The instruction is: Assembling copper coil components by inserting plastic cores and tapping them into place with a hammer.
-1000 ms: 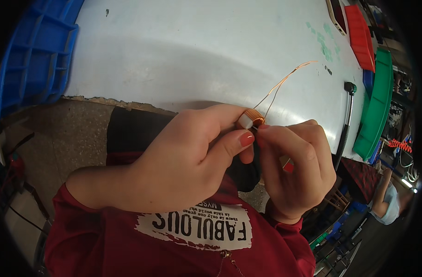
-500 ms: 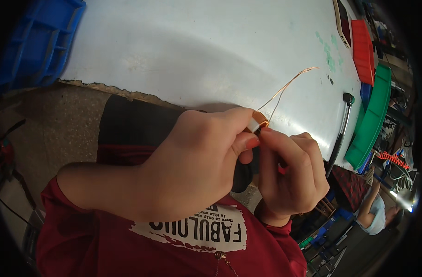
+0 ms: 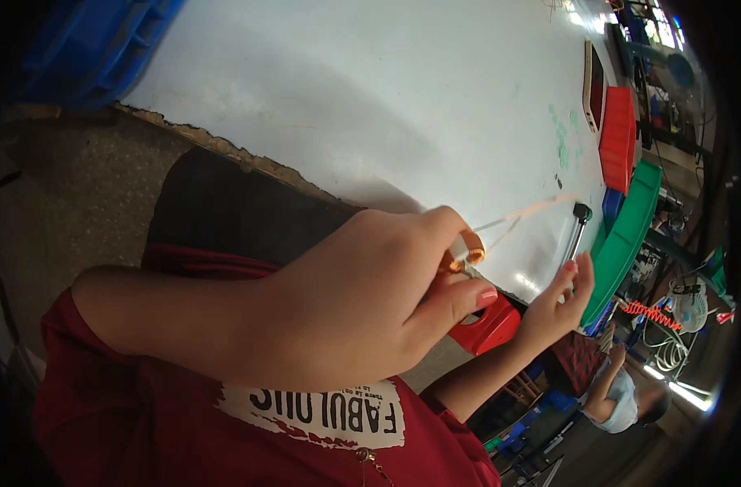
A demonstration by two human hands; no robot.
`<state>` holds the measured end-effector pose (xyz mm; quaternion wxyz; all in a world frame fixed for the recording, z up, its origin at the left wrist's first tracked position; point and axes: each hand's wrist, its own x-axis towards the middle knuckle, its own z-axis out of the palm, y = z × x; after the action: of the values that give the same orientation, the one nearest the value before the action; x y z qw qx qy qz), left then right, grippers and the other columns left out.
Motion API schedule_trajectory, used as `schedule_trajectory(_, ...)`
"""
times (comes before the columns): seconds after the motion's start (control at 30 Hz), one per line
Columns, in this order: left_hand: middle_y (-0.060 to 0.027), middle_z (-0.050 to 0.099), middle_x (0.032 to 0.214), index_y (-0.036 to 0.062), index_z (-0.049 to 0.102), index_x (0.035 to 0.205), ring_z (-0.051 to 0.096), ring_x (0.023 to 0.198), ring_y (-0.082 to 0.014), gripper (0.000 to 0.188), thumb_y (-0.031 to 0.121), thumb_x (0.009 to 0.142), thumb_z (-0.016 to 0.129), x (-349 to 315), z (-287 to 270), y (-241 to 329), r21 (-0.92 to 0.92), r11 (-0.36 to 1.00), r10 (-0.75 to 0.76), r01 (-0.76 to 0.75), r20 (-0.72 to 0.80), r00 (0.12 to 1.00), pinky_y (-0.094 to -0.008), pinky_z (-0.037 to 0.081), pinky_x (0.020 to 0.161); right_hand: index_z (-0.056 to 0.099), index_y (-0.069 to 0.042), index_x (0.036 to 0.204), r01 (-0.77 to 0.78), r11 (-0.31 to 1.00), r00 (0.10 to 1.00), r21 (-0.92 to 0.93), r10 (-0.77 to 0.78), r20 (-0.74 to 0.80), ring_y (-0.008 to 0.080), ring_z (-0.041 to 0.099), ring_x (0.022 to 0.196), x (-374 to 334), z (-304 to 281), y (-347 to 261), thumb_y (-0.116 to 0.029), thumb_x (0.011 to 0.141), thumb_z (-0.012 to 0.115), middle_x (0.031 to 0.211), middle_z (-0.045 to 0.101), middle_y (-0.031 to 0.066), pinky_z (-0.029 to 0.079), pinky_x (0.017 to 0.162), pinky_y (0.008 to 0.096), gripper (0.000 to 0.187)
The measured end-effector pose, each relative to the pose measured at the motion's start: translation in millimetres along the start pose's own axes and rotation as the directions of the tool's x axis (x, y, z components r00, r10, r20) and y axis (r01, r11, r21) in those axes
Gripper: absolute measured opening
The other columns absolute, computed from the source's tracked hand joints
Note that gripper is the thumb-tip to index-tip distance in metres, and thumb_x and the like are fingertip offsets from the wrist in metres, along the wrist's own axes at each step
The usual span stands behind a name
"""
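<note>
Gripping the copper-wound coil (image 3: 474, 252) between thumb and fingers, the left hand (image 3: 370, 284) holds it near the white table's (image 3: 322, 89) edge. The right hand (image 3: 551, 315) overlaps the silver-shafted tool (image 3: 577, 231) in view; whether it grips cannot be determined.

1. The shirt (image 3: 184, 430) is dark red, and its loose left sleeve (image 3: 86, 325) ends near the elbow.
2. A white, ragged-edged print (image 3: 326, 420) with bold black lettering crosses the front.
3. A thin gold-coloured chain (image 3: 365, 456) hangs below it.
4. The left hand's (image 3: 362, 296) thumbnail (image 3: 486, 298) wears red polish.
5. The trousers (image 3: 232, 211) look black.
</note>
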<state>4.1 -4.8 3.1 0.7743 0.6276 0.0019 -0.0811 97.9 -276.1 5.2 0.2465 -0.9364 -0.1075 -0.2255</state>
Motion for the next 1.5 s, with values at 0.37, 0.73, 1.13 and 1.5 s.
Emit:
schedule_trajectory(0.37, -0.0022, 0.048, 0.051, -0.0052, 0.056, 0.09, 0.035, 0.039, -0.0086, 0.009, 0.001, 0.085, 0.058, -1, 3, -13, 0.187, 0.966, 0.186, -0.178, -0.026, 0.982, -0.0223, 0.025, 0.038, 0.053, -0.002, 0.111, 0.081, 0.892, 0.994, -0.445, -0.039, 0.103, 0.0142, 0.052, 0.067, 7, -39, 105, -0.027, 0.095, 0.05, 0.078, 0.056, 0.0052, 0.043, 0.061, 0.0236, 0.03)
schedule_trajectory(0.73, -0.0056, 0.055, 0.065, -0.0047, 0.053, 0.098, 0.038, 0.046, -0.0082, 0.011, 0.002, 0.09, 0.052, -4, 2, -7, 0.002, 1.0, 0.007, -0.007, 0.021, 1.0, -0.0206, 0.03, 0.044, 0.049, -0.001, 0.107, -0.315, 0.765, 0.9, 0.563, 0.053, 0.432, 0.0049, 0.032, 0.049, -22, -37, -30, -0.035, 0.096, 0.047, 0.059, 0.039, -0.0031, 0.023, 0.041, 0.017, 0.035)
schedule_trajectory(1.13, -0.0094, 0.062, 0.081, -0.0046, 0.055, 0.091, 0.044, 0.056, -0.0067, 0.013, 0.006, 0.094, 0.048, -16, -2, -18, -0.758, 0.486, -0.311, 0.435, 0.315, 0.897, -0.0188, 0.038, 0.053, 0.045, -0.005, 0.081, -0.229, 0.896, 0.702, 0.38, -0.118, 0.703, 0.0088, 0.032, 0.045, -42, -46, -45, -0.037, 0.095, 0.046, 0.056, 0.042, -0.0003, 0.025, 0.042, 0.0214, 0.035)
schedule_trajectory(1.5, -0.0099, 0.057, 0.079, -0.0051, 0.057, 0.091, 0.041, 0.058, -0.0101, 0.019, 0.011, 0.096, 0.048, -13, 11, -48, -0.91, 0.208, -0.349, 0.358, 0.273, 0.896, -0.0209, 0.035, 0.057, 0.045, -0.006, 0.073, 0.025, 0.97, 0.528, 0.243, -0.219, 0.821, 0.011, 0.033, 0.048, -19, -35, -44, -0.036, 0.096, 0.041, 0.056, 0.043, 0.0012, 0.028, 0.046, 0.0224, 0.038)
